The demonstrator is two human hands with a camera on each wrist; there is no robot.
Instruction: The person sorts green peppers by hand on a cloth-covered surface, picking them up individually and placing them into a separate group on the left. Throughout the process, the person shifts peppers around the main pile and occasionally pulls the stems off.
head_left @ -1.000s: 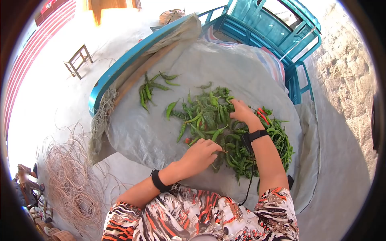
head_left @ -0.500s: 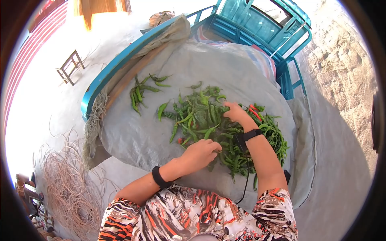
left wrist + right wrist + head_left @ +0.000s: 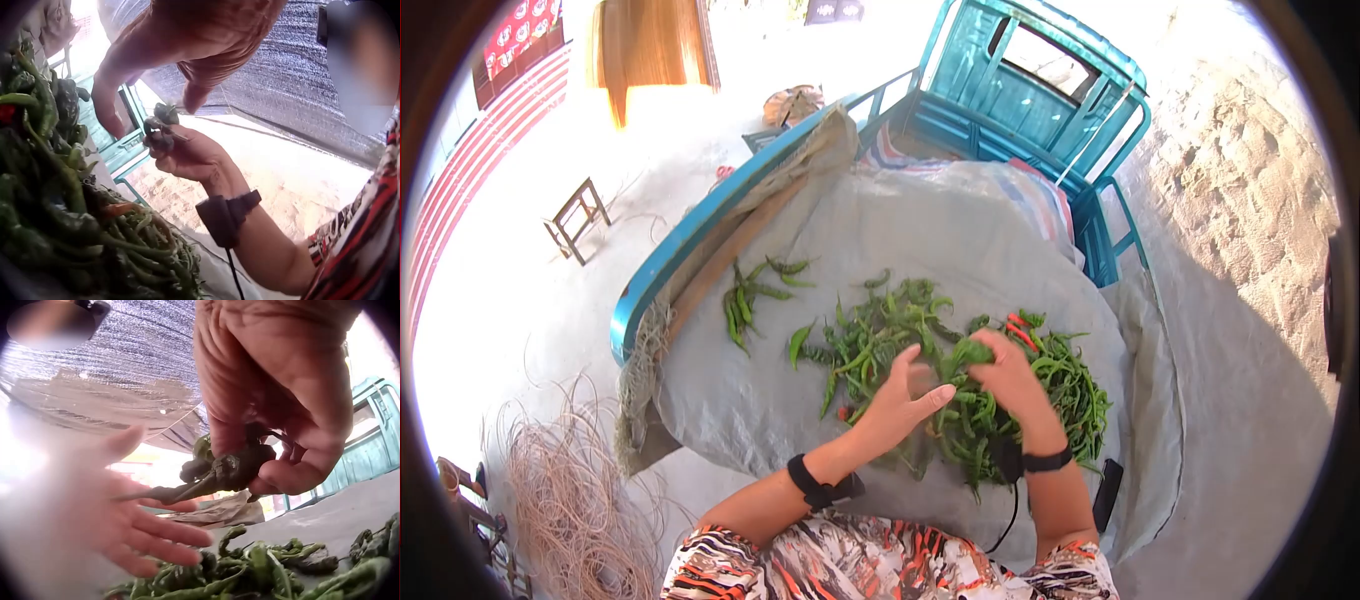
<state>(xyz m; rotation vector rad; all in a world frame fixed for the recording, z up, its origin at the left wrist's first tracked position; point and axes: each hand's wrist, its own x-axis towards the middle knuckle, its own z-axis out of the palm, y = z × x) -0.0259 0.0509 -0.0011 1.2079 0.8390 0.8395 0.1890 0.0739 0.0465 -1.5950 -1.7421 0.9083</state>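
My right hand [image 3: 1012, 378] grips a few dark green chili peppers [image 3: 228, 472] between thumb and curled fingers, just above the pile. Beside it on the left, my left hand [image 3: 895, 408] is spread with thumb and fingers apart and nothing in it. In the right wrist view, the tip of one held pepper points toward the left palm. Beneath both hands lies a loose pile of green peppers [image 3: 862, 345] on a grey sheet [image 3: 730, 420]. To its right is a denser heap of thin green peppers [image 3: 1080, 400], with red peppers [image 3: 1021, 333] at its top edge.
A small separate group of green peppers [image 3: 742, 305] lies at the far left of the sheet. A blue side rail [image 3: 700, 235] borders the left, and a blue vehicle frame [image 3: 970, 70] stands behind. Coiled cord [image 3: 570, 490] and a wooden stool [image 3: 580, 220] are on the ground.
My right hand has lifted peppers from the pile and come closer to my left hand. The left hand has gone from curled to spread. The head view has tilted upward.
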